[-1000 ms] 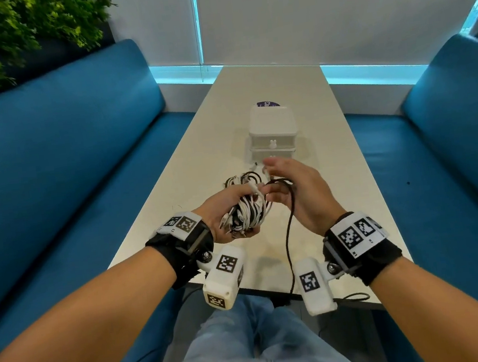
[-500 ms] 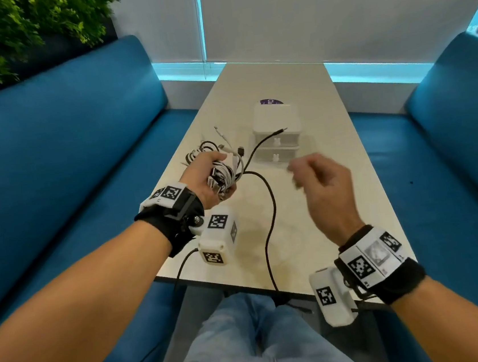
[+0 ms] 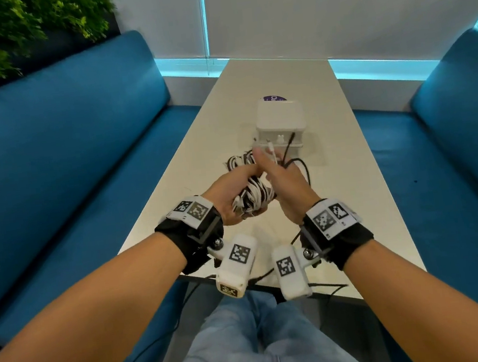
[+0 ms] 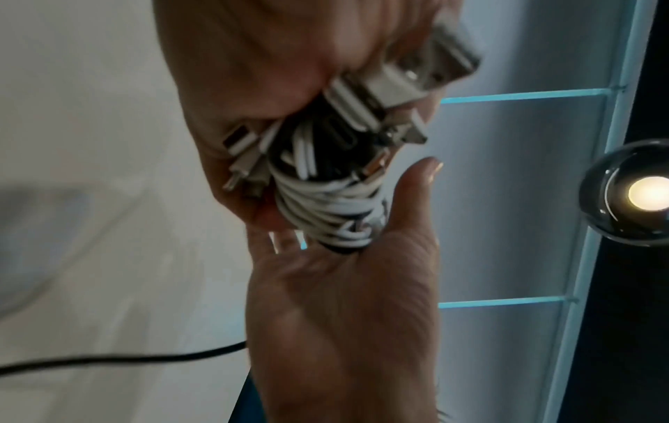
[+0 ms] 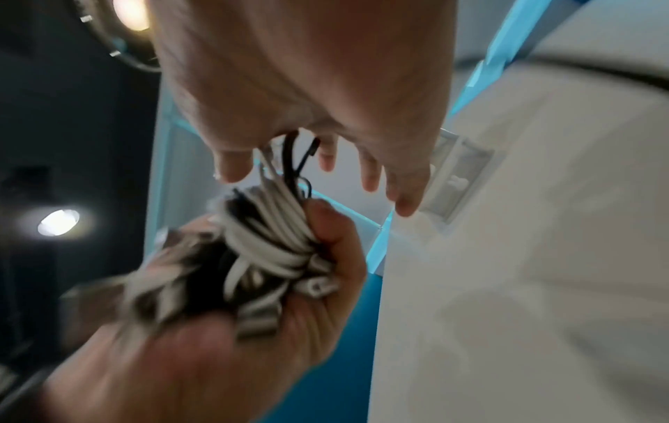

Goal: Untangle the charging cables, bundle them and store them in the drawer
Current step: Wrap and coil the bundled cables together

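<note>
My left hand (image 3: 233, 195) grips a thick bundle of black and white charging cables (image 3: 256, 198) above the near half of the table. Several plugs stick out of my left fist (image 4: 271, 71) in the left wrist view. My right hand (image 3: 285, 181) lies against the far end of the bundle, thumb up and fingers fairly straight (image 5: 369, 177). A white plug end (image 3: 271, 150) and a black cable end (image 3: 290, 139) poke up past it. A black loop (image 3: 304, 167) hangs to the right. The white drawer unit (image 3: 279, 116) stands just beyond, drawers closed.
The long pale table (image 3: 332, 200) runs away from me between two blue sofas (image 3: 65, 159). A purple round disc (image 3: 274, 98) lies behind the drawer unit. Thin black wires (image 3: 324, 285) trail off the near table edge. A plant is at the top left.
My right hand, held away and free half a second ago, has come back to the bundle. The left hand carried the bundle back to the centre. The long black cable no longer trails across the table.
</note>
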A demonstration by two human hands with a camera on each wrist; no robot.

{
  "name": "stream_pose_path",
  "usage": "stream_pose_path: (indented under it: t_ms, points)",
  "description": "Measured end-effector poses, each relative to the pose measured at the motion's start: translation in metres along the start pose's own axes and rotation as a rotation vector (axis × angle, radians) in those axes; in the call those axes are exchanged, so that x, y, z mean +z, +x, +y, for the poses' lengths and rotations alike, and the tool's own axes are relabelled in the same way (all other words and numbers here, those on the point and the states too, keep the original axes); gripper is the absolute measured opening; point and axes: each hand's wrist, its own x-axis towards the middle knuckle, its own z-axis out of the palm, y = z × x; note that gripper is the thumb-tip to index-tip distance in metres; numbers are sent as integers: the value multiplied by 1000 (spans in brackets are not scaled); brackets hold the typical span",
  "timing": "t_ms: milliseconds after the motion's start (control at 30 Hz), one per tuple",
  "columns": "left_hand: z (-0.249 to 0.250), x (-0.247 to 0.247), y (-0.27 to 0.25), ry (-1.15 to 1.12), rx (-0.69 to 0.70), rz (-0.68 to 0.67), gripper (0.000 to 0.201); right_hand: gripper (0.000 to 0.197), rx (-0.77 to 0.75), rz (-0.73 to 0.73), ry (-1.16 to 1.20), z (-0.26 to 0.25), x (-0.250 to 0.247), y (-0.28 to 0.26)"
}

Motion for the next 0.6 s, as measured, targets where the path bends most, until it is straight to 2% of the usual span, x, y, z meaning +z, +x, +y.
stream_pose_path:
  t_ms: [100,233,300,367,500,600]
  points:
    - [-7,4,-2,-71,-23,-82,27,37,78,-24,52,-5,-3,6]
    - [-10,9,-5,-131,-13,-185,50,20,20,-17,58,-12,-4,0]
    - [-11,8,-6,-72,-7,-199,61,22,30,-26,16,-11,-5,-1]
    - [-11,6,-7,-4,-24,-202,61,27,59,-54,-80,-9,-6,-3]
    - [-7,-3,-11,121,-77,-224,43,49,38,-231,-259,-9,-11,-2]
    - [-4,-8,-13,255,-81,-249,21,67,10,-320,-535,-22,-14,2]
